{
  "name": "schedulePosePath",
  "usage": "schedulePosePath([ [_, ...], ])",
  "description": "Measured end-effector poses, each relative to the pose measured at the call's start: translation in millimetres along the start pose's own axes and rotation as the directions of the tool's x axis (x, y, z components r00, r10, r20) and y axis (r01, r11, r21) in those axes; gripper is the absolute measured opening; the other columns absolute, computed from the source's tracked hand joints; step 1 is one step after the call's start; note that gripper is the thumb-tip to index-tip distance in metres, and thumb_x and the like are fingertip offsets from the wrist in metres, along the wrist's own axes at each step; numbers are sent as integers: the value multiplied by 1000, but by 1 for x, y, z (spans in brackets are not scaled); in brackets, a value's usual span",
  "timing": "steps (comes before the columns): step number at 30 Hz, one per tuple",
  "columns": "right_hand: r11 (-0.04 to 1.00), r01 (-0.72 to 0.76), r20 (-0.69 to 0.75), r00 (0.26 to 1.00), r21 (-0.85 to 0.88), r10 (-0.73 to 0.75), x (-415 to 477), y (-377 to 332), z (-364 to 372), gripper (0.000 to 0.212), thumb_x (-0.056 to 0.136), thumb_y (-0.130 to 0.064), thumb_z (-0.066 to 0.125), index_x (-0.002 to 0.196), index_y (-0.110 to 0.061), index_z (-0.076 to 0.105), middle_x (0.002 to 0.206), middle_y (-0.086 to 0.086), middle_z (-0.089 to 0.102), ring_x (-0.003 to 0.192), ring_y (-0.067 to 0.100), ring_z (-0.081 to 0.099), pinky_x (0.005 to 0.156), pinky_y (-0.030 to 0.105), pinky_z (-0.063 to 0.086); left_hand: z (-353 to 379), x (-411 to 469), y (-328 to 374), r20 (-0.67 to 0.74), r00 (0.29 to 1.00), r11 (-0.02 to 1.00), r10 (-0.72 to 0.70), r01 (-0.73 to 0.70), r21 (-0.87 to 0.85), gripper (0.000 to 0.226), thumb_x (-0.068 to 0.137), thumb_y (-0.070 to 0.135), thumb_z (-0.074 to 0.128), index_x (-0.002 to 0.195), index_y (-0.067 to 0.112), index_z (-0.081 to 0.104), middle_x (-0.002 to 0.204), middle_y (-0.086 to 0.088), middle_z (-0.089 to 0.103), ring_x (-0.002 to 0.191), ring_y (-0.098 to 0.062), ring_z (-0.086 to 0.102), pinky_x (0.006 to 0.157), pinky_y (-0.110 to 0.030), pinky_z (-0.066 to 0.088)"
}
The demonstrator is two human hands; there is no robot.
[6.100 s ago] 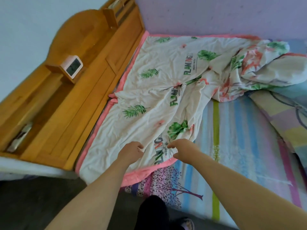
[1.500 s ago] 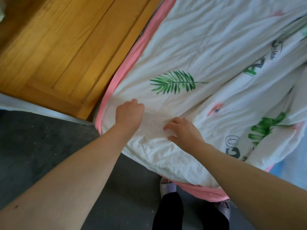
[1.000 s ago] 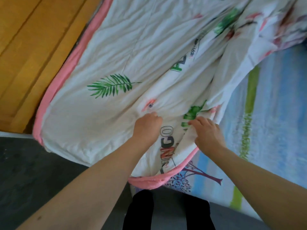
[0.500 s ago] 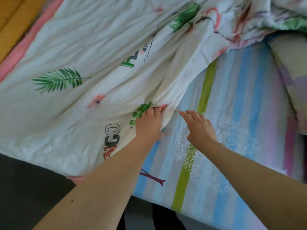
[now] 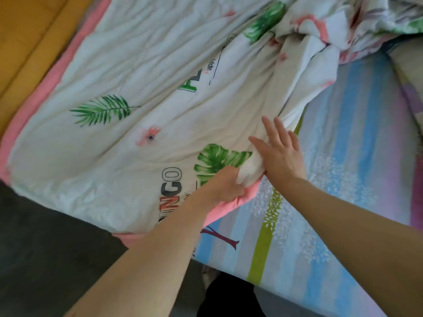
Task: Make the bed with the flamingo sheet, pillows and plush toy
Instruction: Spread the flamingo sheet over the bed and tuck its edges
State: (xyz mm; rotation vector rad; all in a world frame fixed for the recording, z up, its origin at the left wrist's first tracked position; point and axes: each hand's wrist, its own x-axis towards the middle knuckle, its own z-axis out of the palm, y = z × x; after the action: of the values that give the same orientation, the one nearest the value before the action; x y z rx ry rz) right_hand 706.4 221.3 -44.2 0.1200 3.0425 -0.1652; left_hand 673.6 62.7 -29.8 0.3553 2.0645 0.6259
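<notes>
As L grip [image 5: 225, 186] holds flamingo sheet [image 5: 137, 65], R grip [image 5: 281, 154] presses.

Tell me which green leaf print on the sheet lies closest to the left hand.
The broad split leaf beside the letters GO; the left hand grips the sheet at its edge. The feathery frond and the upper leaf lie farther off.

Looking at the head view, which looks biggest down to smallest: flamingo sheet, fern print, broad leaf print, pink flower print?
1. flamingo sheet
2. fern print and broad leaf print, about alike
3. pink flower print
</notes>
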Motion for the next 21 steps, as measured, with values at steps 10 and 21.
schedulePosePath([
  [10, 946, 112, 380, 925, -305, 14, -28, 4, -40, 26, 90, -37, 52, 114, -31, 60, 109, -3, 67, 109, 23, 60, 94, 30, 41, 23, -35, -7, -157, 986, 989, 60, -37, 145, 29, 94, 13, 38, 121, 7, 44, 79, -1, 56, 69, -21, 57, 58, -31, 47],
  [21, 966, 112, 741, 664, -232, 101, -83, -22, -48, 65, 74, -75, 51, 107, -21, 64, 104, -2, 67, 99, 23, 65, 81, 31, 48, 49, -57, -16, 209, 971, 978, -115, 73, 198, 55, 72, 59, 43, 89, 10, 59, 74, -9, 64, 69, -25, 63, 69, -29, 49],
])
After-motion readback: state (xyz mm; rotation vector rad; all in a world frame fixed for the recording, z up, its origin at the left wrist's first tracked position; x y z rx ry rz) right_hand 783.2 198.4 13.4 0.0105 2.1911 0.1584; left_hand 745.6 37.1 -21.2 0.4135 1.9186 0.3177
